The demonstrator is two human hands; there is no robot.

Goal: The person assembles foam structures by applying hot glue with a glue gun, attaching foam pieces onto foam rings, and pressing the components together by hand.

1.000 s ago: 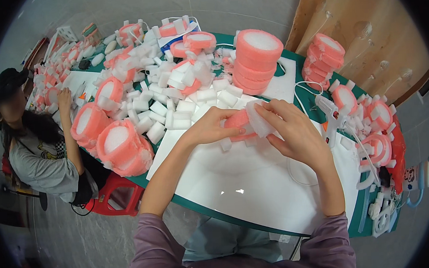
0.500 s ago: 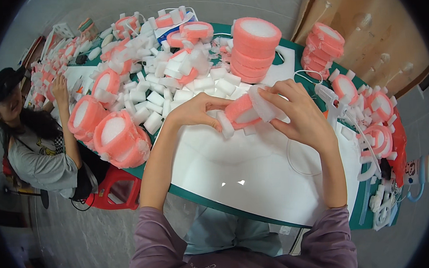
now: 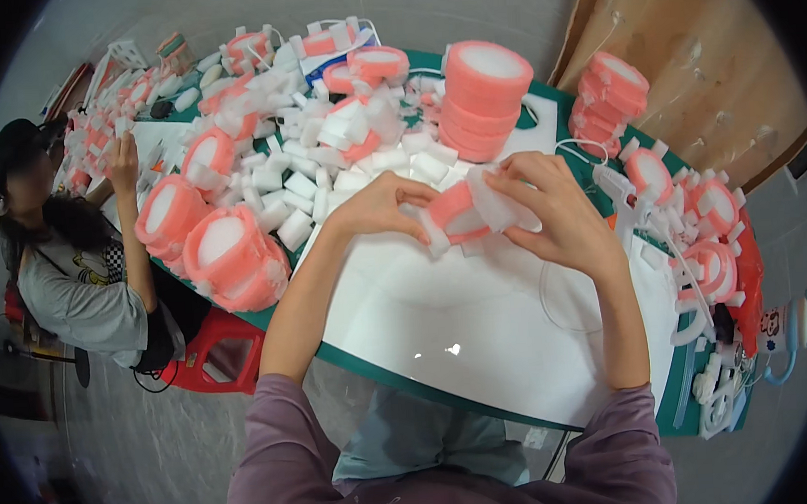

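Observation:
Between my two hands, just above the white board, is a pink foam ring with a white centre. Small white foam blocks stick out at its left and right sides. My left hand grips its left end, thumb in front and fingers behind. On the right, my right hand is closed on a white foam block at the ring's right side. The far side of the ring is hidden. Close behind lies a heap of loose white foam blocks.
A tall stack of pink rings stands behind my hands, a shorter stack to its right. A white glue gun with its cord lies at right. More pink rings sit at left, beside another person and a red stool.
The ring has turned slightly in my hands and moved a little. My left hand has shifted slightly right. The view has shifted slightly; the other person's head has moved.

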